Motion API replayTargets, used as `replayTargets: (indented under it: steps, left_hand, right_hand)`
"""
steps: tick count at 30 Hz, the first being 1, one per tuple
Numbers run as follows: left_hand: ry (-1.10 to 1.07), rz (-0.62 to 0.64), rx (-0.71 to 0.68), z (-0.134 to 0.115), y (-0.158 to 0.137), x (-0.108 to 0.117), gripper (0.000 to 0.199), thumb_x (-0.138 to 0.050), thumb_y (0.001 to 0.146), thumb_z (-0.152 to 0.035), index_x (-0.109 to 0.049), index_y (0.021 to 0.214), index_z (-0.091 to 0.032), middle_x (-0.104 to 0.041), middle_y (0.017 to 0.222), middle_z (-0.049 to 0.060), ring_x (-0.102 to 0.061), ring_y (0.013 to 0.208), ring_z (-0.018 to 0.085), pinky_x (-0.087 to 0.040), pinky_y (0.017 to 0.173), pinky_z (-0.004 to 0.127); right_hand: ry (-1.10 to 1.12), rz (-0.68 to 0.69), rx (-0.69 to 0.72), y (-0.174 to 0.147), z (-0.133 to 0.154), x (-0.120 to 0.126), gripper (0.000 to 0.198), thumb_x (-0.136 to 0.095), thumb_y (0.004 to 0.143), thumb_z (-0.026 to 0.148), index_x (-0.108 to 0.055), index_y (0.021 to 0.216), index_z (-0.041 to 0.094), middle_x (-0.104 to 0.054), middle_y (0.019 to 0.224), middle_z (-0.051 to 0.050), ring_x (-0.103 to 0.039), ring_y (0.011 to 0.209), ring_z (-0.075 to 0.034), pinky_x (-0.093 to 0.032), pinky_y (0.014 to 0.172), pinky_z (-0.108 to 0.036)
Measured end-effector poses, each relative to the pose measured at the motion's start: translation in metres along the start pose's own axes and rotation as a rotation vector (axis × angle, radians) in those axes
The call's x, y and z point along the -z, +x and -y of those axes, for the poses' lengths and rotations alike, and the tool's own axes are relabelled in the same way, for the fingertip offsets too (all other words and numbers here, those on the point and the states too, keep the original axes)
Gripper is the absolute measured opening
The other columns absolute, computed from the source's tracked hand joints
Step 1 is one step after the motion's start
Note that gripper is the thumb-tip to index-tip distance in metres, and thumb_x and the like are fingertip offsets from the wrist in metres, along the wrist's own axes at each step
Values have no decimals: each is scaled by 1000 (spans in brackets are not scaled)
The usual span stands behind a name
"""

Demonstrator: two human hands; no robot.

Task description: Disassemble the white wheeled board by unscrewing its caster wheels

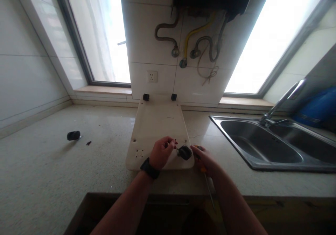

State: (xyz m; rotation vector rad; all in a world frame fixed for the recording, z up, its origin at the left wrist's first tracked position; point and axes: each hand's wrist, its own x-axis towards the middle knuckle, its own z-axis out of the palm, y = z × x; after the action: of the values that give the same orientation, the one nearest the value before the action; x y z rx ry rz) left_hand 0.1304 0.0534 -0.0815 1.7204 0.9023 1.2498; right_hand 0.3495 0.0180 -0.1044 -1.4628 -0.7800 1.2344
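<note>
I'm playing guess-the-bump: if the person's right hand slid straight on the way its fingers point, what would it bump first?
Probably the black wheel at the near right corner of the pale board. It's just ahead of the right hand; whether they already touch is unclear.

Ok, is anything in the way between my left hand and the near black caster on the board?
Nothing visible stands between your left hand and the near black caster. Your right hand, holding the orange-handled screwdriver, is on the caster's right, outside that gap.

Tiled wall (147, 53) — two bright windows (97, 28)
</note>
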Motion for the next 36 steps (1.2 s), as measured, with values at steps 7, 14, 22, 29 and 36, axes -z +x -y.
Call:
replayTargets:
  steps: [7, 14, 22, 29, 36]
  left_hand:
    - [68, 0, 0, 0, -3, -4, 25, -55, 95, -32, -74, 87, -18, -73, 76, 4, -59, 64, 16, -42, 61, 27]
    - [365, -4, -74, -19, -7, 66, 26, -56, 95, -36, -75, 89, -20, -71, 73, 3, -55, 59, 14, -39, 56, 25]
    - [1056, -310, 254, 35, -34, 266, 39, -50, 93, -49, -74, 101, -20, -75, 81, 5, -66, 71, 23, -47, 71, 31]
    - [1199, -478, 698, 93, -75, 353, 48, -48, 92, -52, -74, 116, -20, -76, 109, 17, -70, 98, 37, -50, 76, 40]
    - [1205, -428, 733, 103, -59, 355, 52, -50, 89, -59, -75, 118, -23, -75, 115, 17, -69, 100, 39, -50, 77, 42]
  right_hand:
    - [-65, 17, 50, -9, -1, -8, 39, -84, 72, 43, -65, 98, 20, -62, 64, 0, -55, 49, -12, -42, 40, -20]
    - [-107, 18, 48, -2, -5, -4, 38, -81, 74, 45, -64, 100, 22, -63, 65, -1, -57, 50, -14, -41, 38, -22]
    - [-159, 21, 50, 3, -10, -3, 48, -78, 76, 54, -63, 106, 21, -57, 59, 3, -46, 42, -10, -36, 37, -20]
    - [-187, -18, 48, -1, -8, -6, 49, -78, 75, 55, -62, 107, 21, -57, 57, 3, -45, 40, -9, -35, 36, -19]
    - [-227, -22, 26, 1, -9, -5, 49, -76, 78, 56, -62, 112, 23, -61, 62, 1, -50, 43, -12, -38, 37, -21]
